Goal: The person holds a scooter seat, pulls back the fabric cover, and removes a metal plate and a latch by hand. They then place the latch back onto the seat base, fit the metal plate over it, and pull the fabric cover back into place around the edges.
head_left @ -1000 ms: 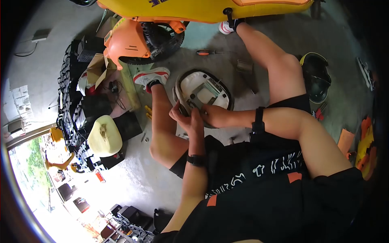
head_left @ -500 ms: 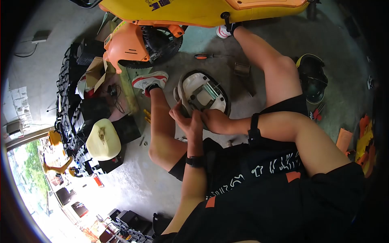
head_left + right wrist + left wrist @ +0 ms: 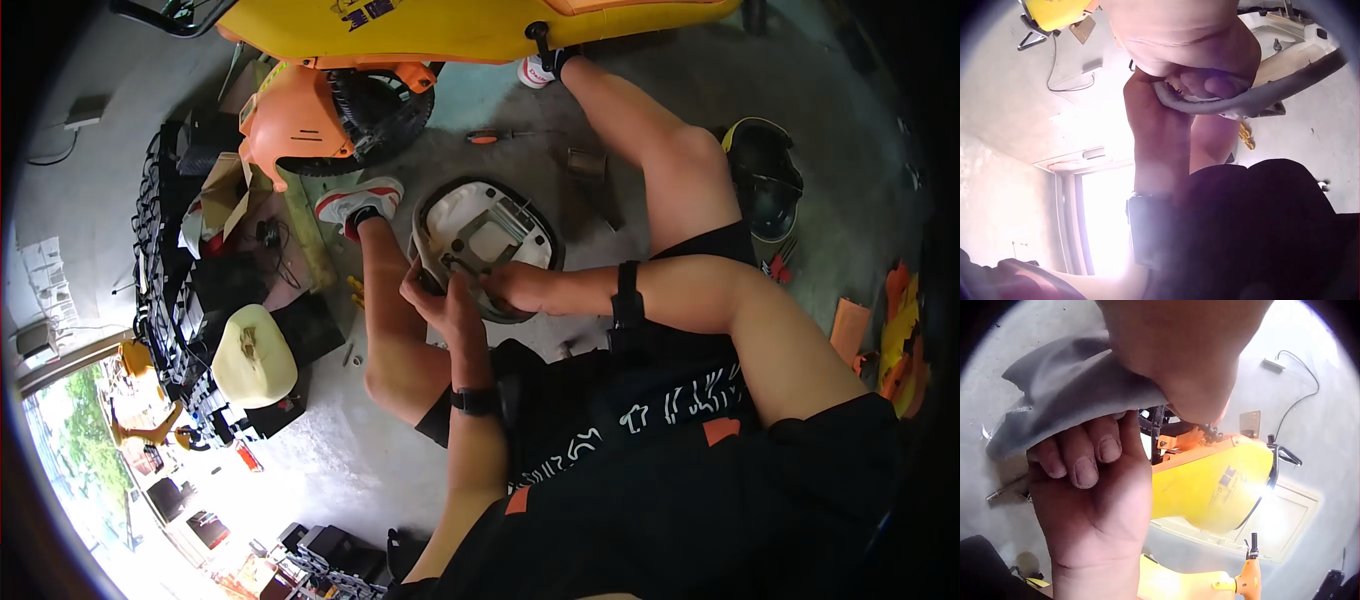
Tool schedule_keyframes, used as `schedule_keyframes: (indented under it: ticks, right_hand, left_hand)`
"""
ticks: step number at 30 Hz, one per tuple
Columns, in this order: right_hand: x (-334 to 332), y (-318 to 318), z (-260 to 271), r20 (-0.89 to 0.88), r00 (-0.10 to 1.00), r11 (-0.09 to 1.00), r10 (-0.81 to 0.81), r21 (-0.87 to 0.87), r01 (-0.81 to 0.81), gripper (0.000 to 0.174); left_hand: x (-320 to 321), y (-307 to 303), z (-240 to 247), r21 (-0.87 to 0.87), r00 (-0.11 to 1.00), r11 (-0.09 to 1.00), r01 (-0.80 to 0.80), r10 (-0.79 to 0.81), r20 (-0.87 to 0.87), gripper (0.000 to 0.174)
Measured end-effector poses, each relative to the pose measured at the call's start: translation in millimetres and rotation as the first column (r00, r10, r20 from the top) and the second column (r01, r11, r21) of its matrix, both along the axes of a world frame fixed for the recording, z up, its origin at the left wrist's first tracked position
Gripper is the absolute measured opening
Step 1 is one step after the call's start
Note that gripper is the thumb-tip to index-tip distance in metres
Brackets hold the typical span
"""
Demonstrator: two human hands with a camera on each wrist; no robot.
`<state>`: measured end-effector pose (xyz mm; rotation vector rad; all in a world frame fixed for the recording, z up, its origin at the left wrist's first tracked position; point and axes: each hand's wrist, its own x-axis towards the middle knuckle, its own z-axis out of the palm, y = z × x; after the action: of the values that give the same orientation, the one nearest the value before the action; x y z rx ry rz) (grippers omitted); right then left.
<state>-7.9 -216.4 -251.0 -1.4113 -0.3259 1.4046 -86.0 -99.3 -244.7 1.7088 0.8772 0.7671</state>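
Observation:
A seat-like shell with a white inside (image 3: 485,220) and a grey cover (image 3: 420,250) around its rim lies between the legs. My left hand (image 3: 445,310) grips the cover at the near-left rim. My right hand (image 3: 520,287) pinches the near edge beside it. In the left wrist view the right hand (image 3: 1091,487) has curled fingers against the grey cover (image 3: 1079,381), and the blurred left hand (image 3: 1172,356) hides part of it. In the right wrist view, the right hand's (image 3: 1191,44) fingers curl at the cover's grey edge (image 3: 1254,100).
An orange-handled screwdriver (image 3: 483,136) lies beyond the shell. At the left are a cream foam pad (image 3: 254,357) and an open cardboard box (image 3: 226,193). A yellow vehicle body (image 3: 420,30) spans the top; a dark helmet (image 3: 763,180) is at the right.
The head view has shifted slightly. Both hands keep hold of the cover's edge, with the left fingers a little lower on the rim and the shell turned slightly.

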Motion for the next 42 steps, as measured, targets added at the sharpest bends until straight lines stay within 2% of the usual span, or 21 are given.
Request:
schedule_keyframes:
  ticks: [1,2,3,4,6,7,9,12,14,16,17,18,20,22,24,27,30,32,35,40,42]
  right_hand:
    - [-4,-1,-7,-0.004,1.000,1.000,0.007,0.002,-0.007,0.047]
    - [-8,-1,-17,0.372,0.927,0.998,-0.049,0.057,0.030,0.044]
    - [-12,2,-22,0.689,0.715,0.991,-0.122,0.127,0.047,0.041]
    - [-10,4,-7,0.686,0.717,0.990,-0.127,0.136,0.045,0.041]
    - [-4,0,23,0.470,0.851,0.971,-0.234,0.164,0.176,0.037]
    - [0,1,29,0.468,0.852,0.971,-0.233,0.164,0.175,0.037]
    - [15,1,33,0.297,0.920,0.963,-0.255,0.168,0.212,0.034]
    - [42,-6,-5,0.697,0.702,0.988,-0.147,0.077,0.131,0.025]
    - [57,-16,-23,0.707,0.700,0.994,-0.099,0.034,0.106,0.020]
    - [66,-20,-32,0.820,0.571,0.999,0.042,-0.032,-0.027,0.018]
    - [69,-19,-35,0.849,0.528,0.999,0.016,0.013,-0.051,0.025]
    - [69,-19,-28,0.850,0.527,0.998,0.020,0.013,-0.058,0.025]
    - [72,-18,-3,0.860,0.478,0.982,0.178,-0.124,-0.142,0.035]
    - [71,-15,-9,0.894,0.416,0.984,0.165,-0.123,-0.127,0.039]
    - [72,-15,-9,0.923,0.353,0.987,0.152,-0.122,-0.105,0.043]
    - [78,-19,-3,0.919,0.371,0.991,0.130,-0.105,-0.086,0.044]
    - [86,-22,-7,0.945,0.288,0.987,0.157,-0.141,-0.077,0.045]
    - [94,-25,-15,0.990,0.137,0.998,0.015,-0.007,-0.059,0.044]
    - [105,-24,-18,0.997,0.060,0.998,0.037,-0.035,-0.044,0.043]
    - [112,-23,-3,0.996,0.088,0.991,0.029,-0.017,-0.132,0.043]
    - [116,-25,5,0.966,0.170,0.973,0.197,-0.172,-0.152,0.048]
  left_hand:
    - [1,0,1,0.018,1.000,1.000,0.026,-0.026,-0.008,0.053]
    - [2,2,4,0.040,0.999,0.998,0.052,-0.051,-0.015,0.053]
    - [2,1,5,0.048,0.999,0.998,0.048,-0.047,-0.020,0.053]
    - [3,0,4,0.055,0.999,0.998,0.038,-0.037,-0.028,0.052]
    - [3,3,5,0.064,0.999,0.998,0.029,-0.027,-0.038,0.052]
    - [2,5,3,0.057,0.999,0.998,0.015,-0.013,-0.045,0.052]
    - [-1,7,-2,0.045,0.999,0.999,0.006,-0.004,-0.053,0.052]
    - [0,12,-2,-0.073,0.999,0.997,0.004,-0.001,0.034,0.052]
    - [1,13,2,-0.203,0.997,0.979,-0.013,0.027,0.070,0.052]
    - [1,18,3,-0.184,0.998,0.983,-0.022,0.031,0.049,0.052]
    - [-1,19,5,-0.209,0.999,0.978,0.014,-0.006,0.040,0.052]
    - [-1,18,8,-0.232,0.998,0.971,0.050,-0.043,0.034,0.052]
    - [-1,20,3,-0.180,0.996,0.979,0.090,-0.087,0.028,0.051]
    - [-2,20,4,-0.128,0.990,0.982,0.138,-0.137,0.014,0.050]
    - [-1,20,9,0.059,0.957,0.957,0.284,-0.279,-0.084,0.048]
    - [1,10,19,0.076,0.949,0.949,0.307,-0.298,-0.107,0.049]
    - [2,16,15,0.123,0.924,0.915,0.383,-0.381,-0.041,0.048]
    - [3,18,17,0.127,0.919,0.910,0.395,-0.389,-0.065,0.049]
    - [2,18,19,0.099,0.912,0.908,0.406,-0.397,-0.101,0.049]
    - [0,18,13,-0.063,0.927,0.926,0.372,-0.374,-0.014,0.050]
    - [0,20,14,-0.024,0.932,0.932,0.361,-0.362,-0.032,0.051]
